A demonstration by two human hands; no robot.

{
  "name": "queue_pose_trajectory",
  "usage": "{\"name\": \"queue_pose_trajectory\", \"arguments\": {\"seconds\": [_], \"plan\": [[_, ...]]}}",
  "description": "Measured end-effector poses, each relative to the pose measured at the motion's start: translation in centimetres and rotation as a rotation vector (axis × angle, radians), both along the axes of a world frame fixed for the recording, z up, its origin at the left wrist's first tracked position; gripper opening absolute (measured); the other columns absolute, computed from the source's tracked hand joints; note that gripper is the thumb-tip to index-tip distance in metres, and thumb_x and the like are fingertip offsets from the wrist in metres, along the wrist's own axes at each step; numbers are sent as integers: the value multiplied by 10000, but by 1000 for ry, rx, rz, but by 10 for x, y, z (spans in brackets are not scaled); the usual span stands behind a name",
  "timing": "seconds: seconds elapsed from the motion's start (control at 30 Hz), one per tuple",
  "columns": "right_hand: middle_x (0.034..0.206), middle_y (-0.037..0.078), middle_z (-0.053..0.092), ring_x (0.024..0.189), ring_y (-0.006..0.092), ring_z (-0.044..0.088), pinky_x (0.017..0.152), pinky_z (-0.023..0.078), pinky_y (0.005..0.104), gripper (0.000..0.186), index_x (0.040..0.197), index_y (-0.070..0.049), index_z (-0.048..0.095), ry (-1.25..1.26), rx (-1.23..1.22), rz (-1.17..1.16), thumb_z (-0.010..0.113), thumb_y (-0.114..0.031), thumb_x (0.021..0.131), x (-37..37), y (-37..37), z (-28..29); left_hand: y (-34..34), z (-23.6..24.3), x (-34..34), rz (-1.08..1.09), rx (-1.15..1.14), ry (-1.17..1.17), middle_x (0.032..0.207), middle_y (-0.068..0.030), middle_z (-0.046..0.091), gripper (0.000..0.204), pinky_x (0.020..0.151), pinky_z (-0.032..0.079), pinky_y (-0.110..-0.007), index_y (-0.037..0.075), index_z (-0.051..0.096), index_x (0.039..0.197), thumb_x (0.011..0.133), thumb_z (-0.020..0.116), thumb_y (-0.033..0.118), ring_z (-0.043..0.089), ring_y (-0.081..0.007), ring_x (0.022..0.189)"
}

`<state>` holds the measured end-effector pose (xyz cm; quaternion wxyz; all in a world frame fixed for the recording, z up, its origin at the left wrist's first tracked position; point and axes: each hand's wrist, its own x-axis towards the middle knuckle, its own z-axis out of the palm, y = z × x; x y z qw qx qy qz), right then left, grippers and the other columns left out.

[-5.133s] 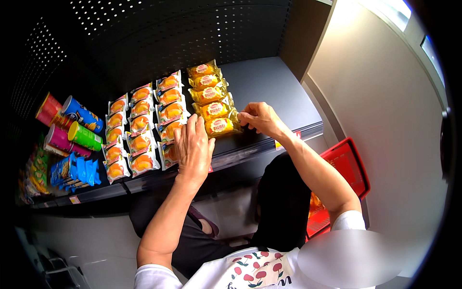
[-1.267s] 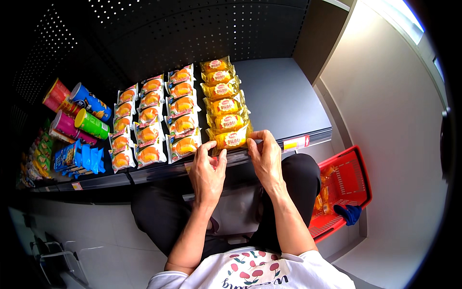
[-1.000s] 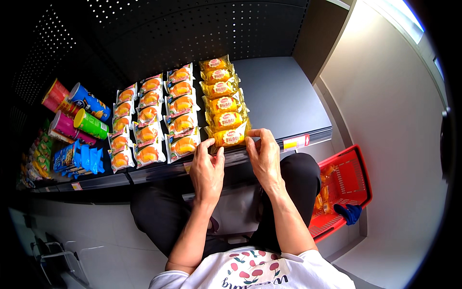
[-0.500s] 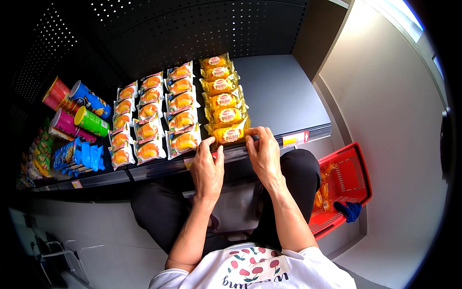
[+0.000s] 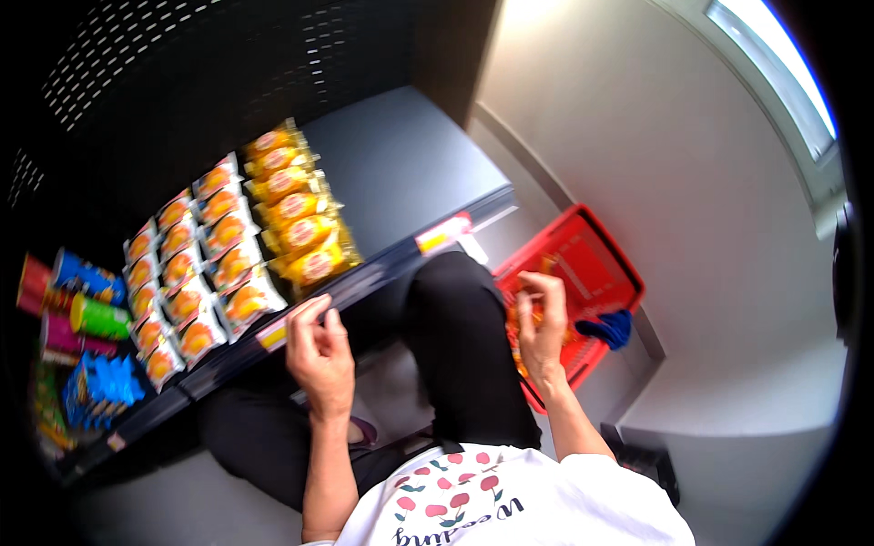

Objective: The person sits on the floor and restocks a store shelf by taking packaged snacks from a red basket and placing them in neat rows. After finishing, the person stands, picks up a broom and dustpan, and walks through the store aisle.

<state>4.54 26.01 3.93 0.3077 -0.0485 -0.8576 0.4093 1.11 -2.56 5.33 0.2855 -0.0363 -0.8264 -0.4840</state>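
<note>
My left hand [image 5: 320, 364] hovers by the front edge of the dark shelf, empty, with fingers loosely bent and thumb apart. My right hand [image 5: 543, 332] hangs over the red basket [image 5: 612, 244], fingers curved and apart, with nothing visible in them. Inside that basket lie several orange-wrapped packs [image 5: 522, 357], partly hidden by the hand and my knee. On the shelf, a row of yellow-wrapped bread packs [image 5: 296, 207] runs from back to front. Left of it stand rows of white-and-orange bread packs [image 5: 223, 235].
Blue snack packets [image 5: 100, 389] and a green canister [image 5: 100, 318] sit at the shelf's left end, among other canisters. A dark blue cloth [image 5: 608, 329] hangs on the basket's rim. A pale wall [image 5: 728, 273] rises to the right. My knees are under the shelf edge.
My right hand has left the front yellow pack and moved right, over the basket. My left hand has drawn slightly away from the row. The view has turned toward the right.
</note>
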Motion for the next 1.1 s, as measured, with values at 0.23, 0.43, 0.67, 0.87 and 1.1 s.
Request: {"name": "queue_pose_trajectory", "arguments": {"seconds": [0.23,0.43,0.67,0.87,1.1], "plan": [[1250,219,608,1211,404,562,998,484,467,513,1408,-97,492,-750,175,173,643,-230,936,130,52,-142,17,-15,8,-106,-35,-6,1066,-103,668,127,518,421,-264,-16,658,1089,972,609,0,528,-127,597],[1173,201,647,1172,389,595,984,495,462,534,1361,-98,559,-745,185,177,627,-44,834,102,49,-162,29,-29,18,-171,-32,-103,1002,-90,655,111,539,466,-262,-2,670,1066,972,612,8,608,-136,625],[1193,128,679,1118,337,620,926,553,423,595,1359,-136,598,-758,330,226,619,23,786,126,92,-170,39,-38,28,-223,-15,-195,962,-74,646,116,551,480,-264,7,670,1059,956,621,-18,611,-133,651],[1196,68,686,1103,331,617,919,560,436,557,1335,-174,602,-802,508,373,701,-18,809,145,172,-144,54,-49,27,-275,-25,-227,937,-77,636,117,553,478,-270,13,667,1050,942,635,-21,594,-146,639],[928,68,676,943,341,612,828,522,452,195,957,-111,638,-721,792,229,676,-53,775,135,235,-159,57,-53,35,-299,-44,-243,939,-79,646,120,541,471,-279,16,671,1042,930,646,-19,580,-147,614]]}}
